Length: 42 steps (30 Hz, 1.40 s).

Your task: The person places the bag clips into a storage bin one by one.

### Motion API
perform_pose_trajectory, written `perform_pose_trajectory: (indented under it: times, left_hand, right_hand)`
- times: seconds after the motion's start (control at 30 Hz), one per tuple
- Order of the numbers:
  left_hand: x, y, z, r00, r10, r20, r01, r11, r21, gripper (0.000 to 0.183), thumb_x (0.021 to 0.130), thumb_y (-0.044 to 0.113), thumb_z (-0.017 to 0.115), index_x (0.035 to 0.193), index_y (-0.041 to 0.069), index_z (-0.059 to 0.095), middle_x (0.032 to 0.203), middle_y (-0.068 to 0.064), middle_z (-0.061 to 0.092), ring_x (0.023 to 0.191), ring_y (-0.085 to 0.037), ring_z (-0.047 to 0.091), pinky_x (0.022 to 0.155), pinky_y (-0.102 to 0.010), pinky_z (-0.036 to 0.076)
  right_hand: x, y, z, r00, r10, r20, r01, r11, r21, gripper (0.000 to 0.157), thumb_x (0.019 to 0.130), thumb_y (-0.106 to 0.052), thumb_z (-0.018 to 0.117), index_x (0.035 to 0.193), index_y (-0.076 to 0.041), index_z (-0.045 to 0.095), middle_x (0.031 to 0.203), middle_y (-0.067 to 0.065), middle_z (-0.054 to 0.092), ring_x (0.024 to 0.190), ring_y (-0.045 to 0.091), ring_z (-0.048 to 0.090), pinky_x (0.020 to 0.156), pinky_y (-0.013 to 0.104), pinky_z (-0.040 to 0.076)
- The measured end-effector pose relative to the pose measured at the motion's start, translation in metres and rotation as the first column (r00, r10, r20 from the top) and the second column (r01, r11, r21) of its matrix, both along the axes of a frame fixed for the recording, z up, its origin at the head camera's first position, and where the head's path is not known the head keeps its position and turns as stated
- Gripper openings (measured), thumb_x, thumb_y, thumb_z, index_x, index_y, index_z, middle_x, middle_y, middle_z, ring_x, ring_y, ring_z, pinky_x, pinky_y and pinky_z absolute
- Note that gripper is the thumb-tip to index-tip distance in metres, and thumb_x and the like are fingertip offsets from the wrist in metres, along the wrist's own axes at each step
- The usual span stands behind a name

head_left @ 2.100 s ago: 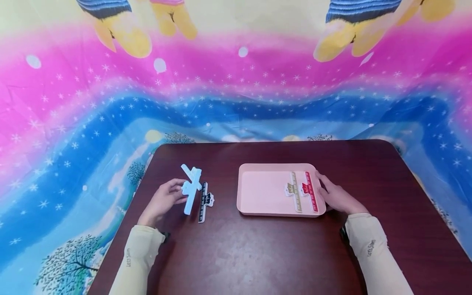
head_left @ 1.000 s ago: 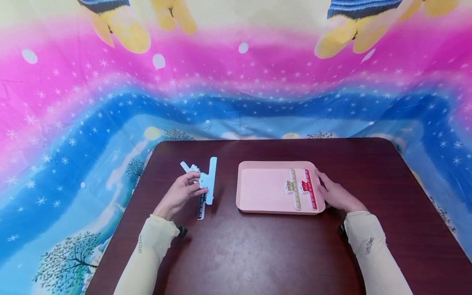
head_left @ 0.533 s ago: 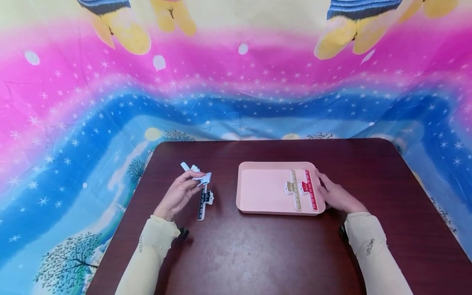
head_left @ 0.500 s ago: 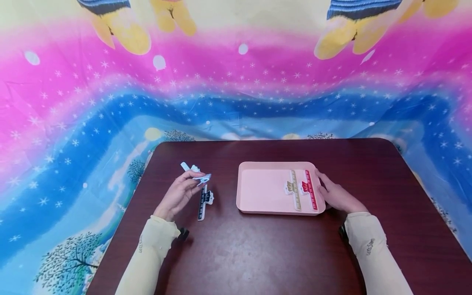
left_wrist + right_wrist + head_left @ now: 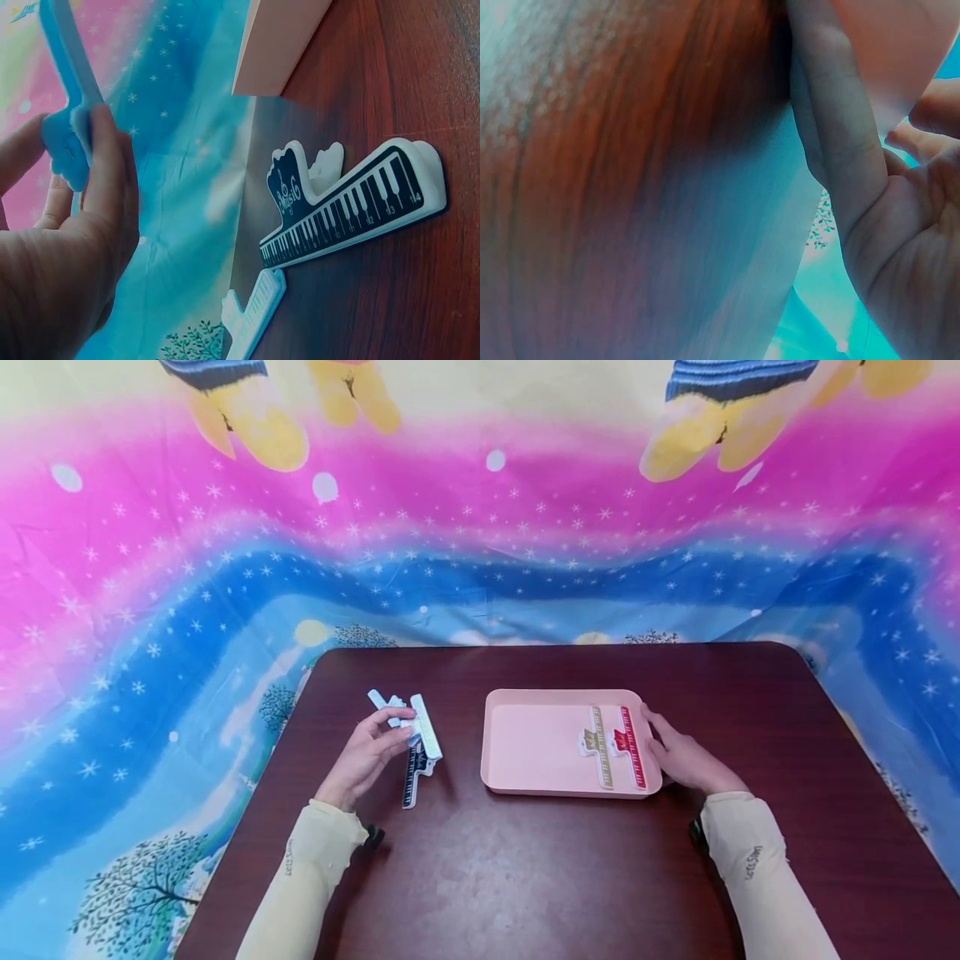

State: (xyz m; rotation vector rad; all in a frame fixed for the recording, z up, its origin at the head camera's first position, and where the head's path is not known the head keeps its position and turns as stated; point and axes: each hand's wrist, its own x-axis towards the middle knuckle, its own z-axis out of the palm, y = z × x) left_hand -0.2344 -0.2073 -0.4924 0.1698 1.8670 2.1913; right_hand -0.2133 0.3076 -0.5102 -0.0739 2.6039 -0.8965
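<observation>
My left hand pinches a light-blue piano-keyboard page clip between thumb and fingers, above the table. In the left wrist view the clip is seen side-on, its grip tab between my fingertips. Below it a black-and-white keyboard clip lies on the table, partly covered in the head view. Another light-blue clip lies just behind, largely hidden by my hand. At the right, my right hand touches the right side of a pink tray, fingers mostly straight.
Inside the tray's right half lie a gold keyboard clip and a red one, side by side. The dark wood table reaches back to a printed cloth hanging behind it.
My left hand has picked up one light-blue clip from the pile and shifted slightly right. The clip has been turned about in the fingers. The right hand and tray have stayed put.
</observation>
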Motion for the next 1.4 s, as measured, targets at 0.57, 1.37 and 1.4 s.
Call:
perform_pose_trajectory:
  times: [0.57, 1.37, 1.4]
  left_hand:
    - [-0.004, 0.006, -0.003, 0.998, 0.034, 0.047, -0.03, 0.996, -0.089, 0.053, 0.099, 0.006, 0.068, 0.147, -0.001, 0.046, 0.123, -0.005, 0.06, 0.105, -0.016, 0.066, 0.107, -0.035, 0.052]
    - [-0.015, 0.067, 0.008, 0.996, -0.006, 0.09, 0.019, 0.99, -0.138, 0.043, 0.098, 0.004, 0.068, 0.14, -0.003, 0.058, 0.122, -0.012, 0.07, 0.1, -0.01, 0.071, 0.107, -0.045, 0.054]
    - [-0.015, 0.071, 0.009, 0.996, -0.011, 0.093, 0.023, 0.991, -0.133, 0.043, 0.098, 0.003, 0.068, 0.14, -0.004, 0.058, 0.123, -0.013, 0.07, 0.1, -0.01, 0.071, 0.106, -0.045, 0.054]
  right_hand:
    - [-0.001, -0.002, 0.0, 1.0, 0.002, -0.006, -0.002, 1.0, 0.02, 0.074, 0.112, -0.03, 0.042, 0.166, -0.014, -0.005, 0.164, 0.037, 0.015, 0.14, 0.054, 0.039, 0.115, 0.071, 0.033]
    - [0.001, -0.001, -0.001, 1.0, 0.016, -0.01, -0.016, 1.0, 0.006, 0.074, 0.112, -0.031, 0.041, 0.166, -0.012, -0.006, 0.162, 0.038, 0.019, 0.132, 0.051, 0.048, 0.111, 0.07, 0.038]
    - [0.0, -0.001, -0.001, 1.0, 0.02, -0.017, -0.02, 1.0, 0.008, 0.073, 0.112, -0.03, 0.041, 0.166, -0.011, -0.005, 0.161, 0.038, 0.021, 0.13, 0.05, 0.049, 0.111, 0.069, 0.039]
